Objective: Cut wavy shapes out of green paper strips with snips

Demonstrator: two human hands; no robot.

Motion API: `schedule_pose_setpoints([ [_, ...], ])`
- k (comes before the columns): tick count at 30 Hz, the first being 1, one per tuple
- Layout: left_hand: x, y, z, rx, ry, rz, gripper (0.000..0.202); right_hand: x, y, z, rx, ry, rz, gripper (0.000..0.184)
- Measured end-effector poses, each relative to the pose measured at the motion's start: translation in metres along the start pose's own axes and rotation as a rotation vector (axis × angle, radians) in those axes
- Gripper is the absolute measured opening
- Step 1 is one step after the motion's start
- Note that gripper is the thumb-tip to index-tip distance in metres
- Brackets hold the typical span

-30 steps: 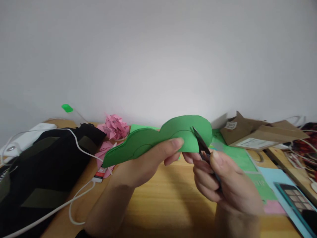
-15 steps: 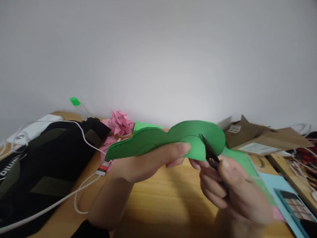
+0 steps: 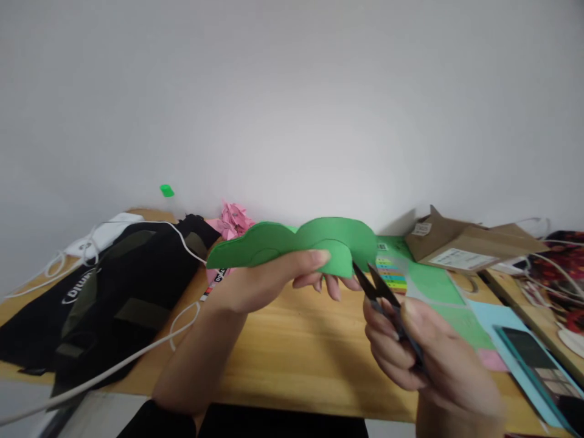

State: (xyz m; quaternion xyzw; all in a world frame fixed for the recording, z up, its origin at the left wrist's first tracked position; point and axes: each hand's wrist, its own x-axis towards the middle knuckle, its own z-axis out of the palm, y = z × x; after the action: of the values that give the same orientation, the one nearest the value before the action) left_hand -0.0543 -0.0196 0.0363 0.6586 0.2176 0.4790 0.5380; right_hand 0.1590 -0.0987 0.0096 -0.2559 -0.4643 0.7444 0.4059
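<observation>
Layered green paper (image 3: pixel 335 234) with a scalloped upper edge and curved pencil-like lines is held up above the table. My left hand (image 3: pixel 274 283) pinches it from below, thumb on the near face and fingers behind. In my right hand (image 3: pixel 433 347) are small dark thread snips (image 3: pixel 385 298), their two blades spread apart. The blade tips point up and left, just by the paper's lower right corner; I cannot tell whether they touch it. My right fingers wrap round the handles and partly hide them.
A wooden table (image 3: pixel 292 359) lies below. Left are a black bag (image 3: pixel 137 304), a white cable (image 3: pixel 118 368) and pink folded paper (image 3: pixel 235 220). Right are a brown paper package (image 3: pixel 474 243), green sheets (image 3: pixel 438 283), colourful sticky tabs (image 3: pixel 390 275) and a phone (image 3: pixel 538 365).
The snips have backed away from the paper, down and to the right, and their blades have spread. The paper sits a little further left, and the camera view has shifted.
</observation>
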Motion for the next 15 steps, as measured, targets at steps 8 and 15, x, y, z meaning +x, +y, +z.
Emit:
schedule_pose_setpoints([
  [8, -0.016, -0.014, -0.001, -0.04, -0.32, -0.185, 0.048, -0.012, -0.02, 0.011, -0.283, 0.314, -0.298, 0.046],
  [15, -0.031, -0.007, 0.018, -0.107, -0.587, -0.211, 0.047, 0.003, -0.034, 0.043, -0.73, 0.376, -0.315, 0.034],
])
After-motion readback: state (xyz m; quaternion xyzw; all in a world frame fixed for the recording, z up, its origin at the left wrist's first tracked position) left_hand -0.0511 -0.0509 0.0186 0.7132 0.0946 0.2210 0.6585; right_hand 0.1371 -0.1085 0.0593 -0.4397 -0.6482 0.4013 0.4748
